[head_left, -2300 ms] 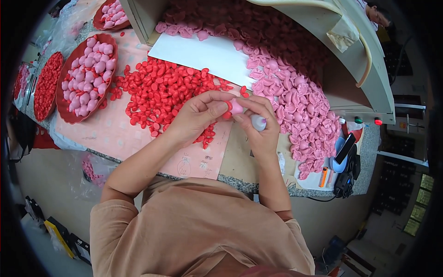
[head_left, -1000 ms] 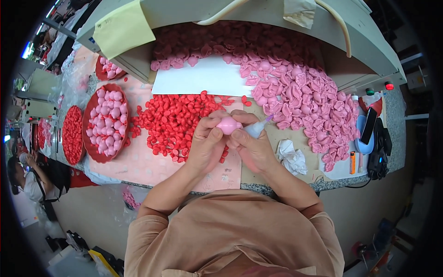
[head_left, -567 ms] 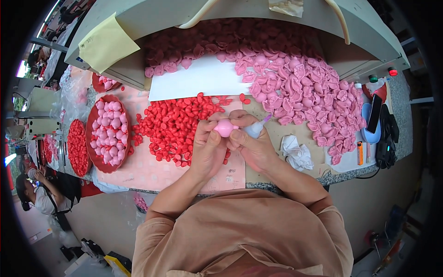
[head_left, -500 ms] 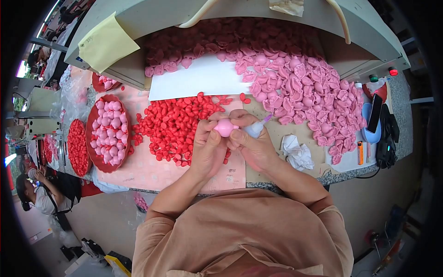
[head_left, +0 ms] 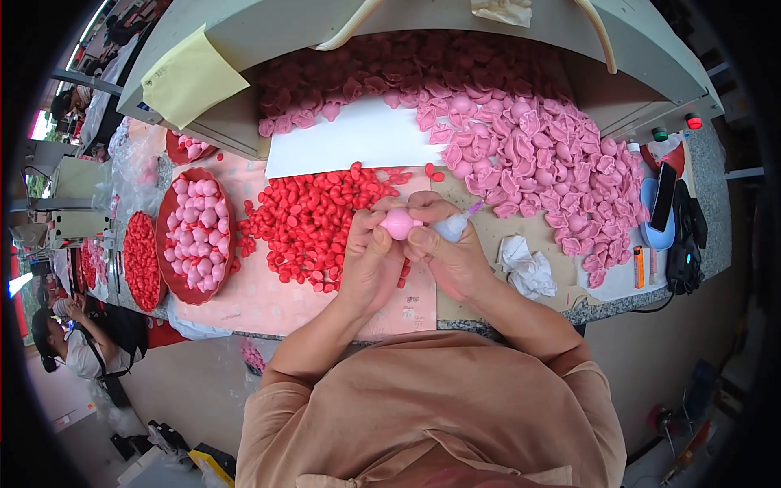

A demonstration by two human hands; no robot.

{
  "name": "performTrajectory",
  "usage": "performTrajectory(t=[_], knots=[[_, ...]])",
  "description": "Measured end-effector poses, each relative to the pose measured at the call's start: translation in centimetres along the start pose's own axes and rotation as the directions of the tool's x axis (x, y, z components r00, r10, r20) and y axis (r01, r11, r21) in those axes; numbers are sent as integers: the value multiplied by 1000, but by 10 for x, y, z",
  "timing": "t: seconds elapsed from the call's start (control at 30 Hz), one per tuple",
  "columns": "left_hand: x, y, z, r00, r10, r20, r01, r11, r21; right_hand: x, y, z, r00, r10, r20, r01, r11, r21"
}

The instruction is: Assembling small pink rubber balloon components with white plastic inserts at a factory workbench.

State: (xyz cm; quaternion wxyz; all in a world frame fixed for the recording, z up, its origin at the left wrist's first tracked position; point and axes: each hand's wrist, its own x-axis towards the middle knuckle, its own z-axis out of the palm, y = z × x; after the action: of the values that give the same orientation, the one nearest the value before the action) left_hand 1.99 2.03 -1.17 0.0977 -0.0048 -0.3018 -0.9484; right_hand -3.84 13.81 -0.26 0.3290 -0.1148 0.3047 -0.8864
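Pink piece (head_left: pixel 398 223) held above the tabletop (head_left: pixel 709 207), pinched at opposite ends by left hand (head_left: pixel 367 256) and right hand (head_left: pixel 452 259), probably to steady it. Right hand also tucks a bottle (head_left: pixel 451 228) (nozzle (head_left: pixel 473 209) outward, likely to keep it clear). Red bits (head_left: pixel 311 224) lie just past left hand, presumably for reach. Piece's underside hidden; back of pink pile (head_left: pixel 525 159) too dim.

A loose tan-brown shirt (head_left: pixel 423 390) with short sleeves (head_left: pixel 271 415) leaves the forearms (head_left: pixel 311 346) and hands (head_left: pixel 370 268) bare.
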Motion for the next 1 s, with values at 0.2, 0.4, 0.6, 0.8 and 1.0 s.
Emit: performTrajectory(t=[0.2, 0.4, 0.6, 0.8, 1.0], knots=[[0, 0, -1, 1000, -6, -1, 6, 1000, -17, 0, 0, 0, 1000, -17, 4, 17, 1000, -13], [0, 1, 0, 1000, -14, -8, 14, 999, -31, 0, -1, 1, 1000, -11, -7, 11, 999, -32], [1, 0, 0, 998, 19, -62, -19, 1000, -5, 1, -4, 1, 1000, -14, -16, 12, 996, -86], [-2, -1, -5, 999, 22, -38, -21, 999, 34, 2, -10, 7, 989, -146, 22, 135, 834, -535], [-1, -3, -4, 997, 58, -43, -54, 995, 83, 1, -10, 6, 982, -180, 52, 176, 799, -575]])
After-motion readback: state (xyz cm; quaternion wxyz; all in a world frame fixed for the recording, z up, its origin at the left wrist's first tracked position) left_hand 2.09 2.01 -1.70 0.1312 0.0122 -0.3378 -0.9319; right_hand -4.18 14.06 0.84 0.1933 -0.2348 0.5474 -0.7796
